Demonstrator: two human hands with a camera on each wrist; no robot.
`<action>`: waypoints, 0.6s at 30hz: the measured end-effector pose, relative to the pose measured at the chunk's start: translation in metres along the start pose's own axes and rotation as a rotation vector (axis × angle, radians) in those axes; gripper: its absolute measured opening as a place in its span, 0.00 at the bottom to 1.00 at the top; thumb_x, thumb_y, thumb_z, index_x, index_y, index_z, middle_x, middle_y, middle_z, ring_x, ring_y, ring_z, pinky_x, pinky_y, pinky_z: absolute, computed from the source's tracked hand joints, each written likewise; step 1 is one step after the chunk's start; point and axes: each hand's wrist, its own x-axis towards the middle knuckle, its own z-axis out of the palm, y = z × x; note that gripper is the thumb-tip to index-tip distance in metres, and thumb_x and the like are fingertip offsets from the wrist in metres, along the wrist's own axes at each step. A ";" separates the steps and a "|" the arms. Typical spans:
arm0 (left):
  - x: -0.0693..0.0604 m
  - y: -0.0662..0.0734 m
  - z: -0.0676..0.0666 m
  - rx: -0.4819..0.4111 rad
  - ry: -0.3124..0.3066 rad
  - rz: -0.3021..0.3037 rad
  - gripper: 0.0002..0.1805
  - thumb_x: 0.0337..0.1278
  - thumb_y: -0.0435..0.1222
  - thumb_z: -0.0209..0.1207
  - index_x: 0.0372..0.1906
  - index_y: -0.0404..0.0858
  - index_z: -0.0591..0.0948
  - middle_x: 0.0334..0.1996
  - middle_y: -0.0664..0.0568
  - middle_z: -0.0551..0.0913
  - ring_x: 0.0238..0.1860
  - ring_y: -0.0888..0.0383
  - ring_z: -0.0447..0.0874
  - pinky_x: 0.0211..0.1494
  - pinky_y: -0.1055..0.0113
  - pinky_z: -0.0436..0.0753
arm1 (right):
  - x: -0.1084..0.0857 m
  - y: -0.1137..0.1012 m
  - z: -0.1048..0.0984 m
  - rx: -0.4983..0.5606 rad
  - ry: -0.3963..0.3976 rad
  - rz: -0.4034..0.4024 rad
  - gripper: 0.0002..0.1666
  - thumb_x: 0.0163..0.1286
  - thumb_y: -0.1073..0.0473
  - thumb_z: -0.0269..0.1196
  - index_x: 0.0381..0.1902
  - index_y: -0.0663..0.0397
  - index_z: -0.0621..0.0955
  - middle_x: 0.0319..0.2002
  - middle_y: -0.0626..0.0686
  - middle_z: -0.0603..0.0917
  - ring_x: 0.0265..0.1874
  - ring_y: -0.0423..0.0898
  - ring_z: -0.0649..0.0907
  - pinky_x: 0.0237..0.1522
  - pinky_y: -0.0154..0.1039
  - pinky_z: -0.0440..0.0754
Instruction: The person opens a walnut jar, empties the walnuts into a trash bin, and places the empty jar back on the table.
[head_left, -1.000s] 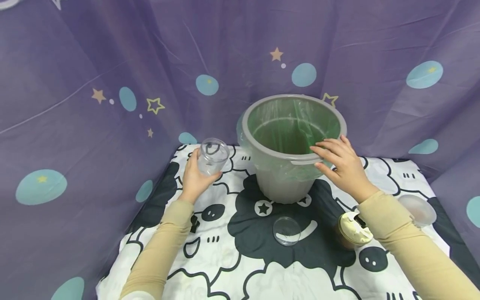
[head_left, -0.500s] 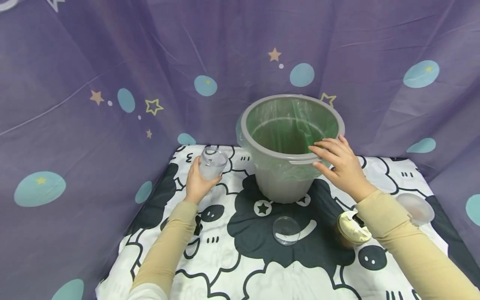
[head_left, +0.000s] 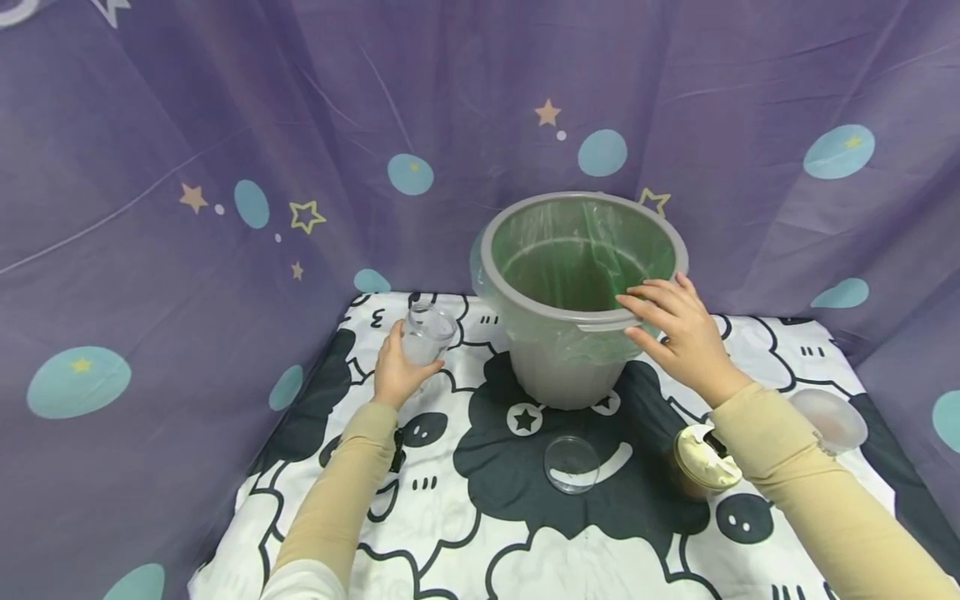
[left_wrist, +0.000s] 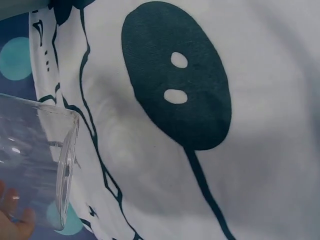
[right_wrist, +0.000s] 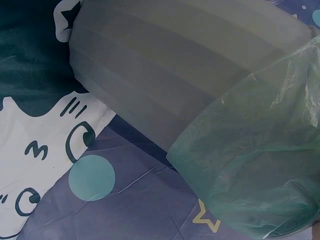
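Note:
A clear plastic jar (head_left: 427, 331) stands near the back left of the cloth, and the left hand (head_left: 397, 367) grips its side. In the left wrist view the jar (left_wrist: 35, 145) shows at the left edge with fingertips (left_wrist: 15, 215) seen through or beside it. The right hand (head_left: 678, 337) rests with relaxed, spread fingers on the near right rim of a grey bin (head_left: 570, 375), which is lined with a green translucent bag (head_left: 600, 242). The bag's outer fold (right_wrist: 260, 145) hangs over the bin's side in the right wrist view.
A round clear lid (head_left: 572, 464) lies on the patterned cloth (head_left: 585, 558) in front of the bin. Beside the right forearm are a jar with a pale yellow top (head_left: 705, 458) and a translucent round item (head_left: 828, 419). A purple curtain (head_left: 465, 100) hangs behind.
The left hand has lowered the clear jar slightly, and the jar stands more upright. The right hand stays on the bin's rim.

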 end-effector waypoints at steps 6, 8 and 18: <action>0.000 -0.002 0.004 0.011 -0.011 -0.028 0.55 0.33 0.46 0.76 0.69 0.43 0.56 0.58 0.36 0.71 0.58 0.38 0.71 0.61 0.45 0.70 | 0.000 0.000 0.001 0.000 0.006 -0.005 0.33 0.71 0.36 0.46 0.51 0.56 0.82 0.48 0.60 0.82 0.54 0.61 0.75 0.66 0.64 0.56; 0.000 -0.003 0.005 0.004 -0.011 -0.029 0.55 0.32 0.46 0.76 0.69 0.42 0.57 0.57 0.36 0.72 0.58 0.38 0.72 0.61 0.46 0.71 | 0.000 0.001 0.001 -0.001 0.005 -0.004 0.33 0.71 0.35 0.46 0.51 0.56 0.82 0.48 0.60 0.81 0.54 0.60 0.74 0.66 0.63 0.56; 0.002 -0.012 0.010 -0.006 -0.023 -0.041 0.58 0.33 0.46 0.76 0.71 0.41 0.54 0.57 0.35 0.70 0.58 0.38 0.70 0.62 0.45 0.69 | -0.001 0.003 0.003 -0.005 -0.001 0.004 0.34 0.71 0.35 0.46 0.51 0.55 0.81 0.47 0.60 0.81 0.53 0.60 0.74 0.67 0.63 0.56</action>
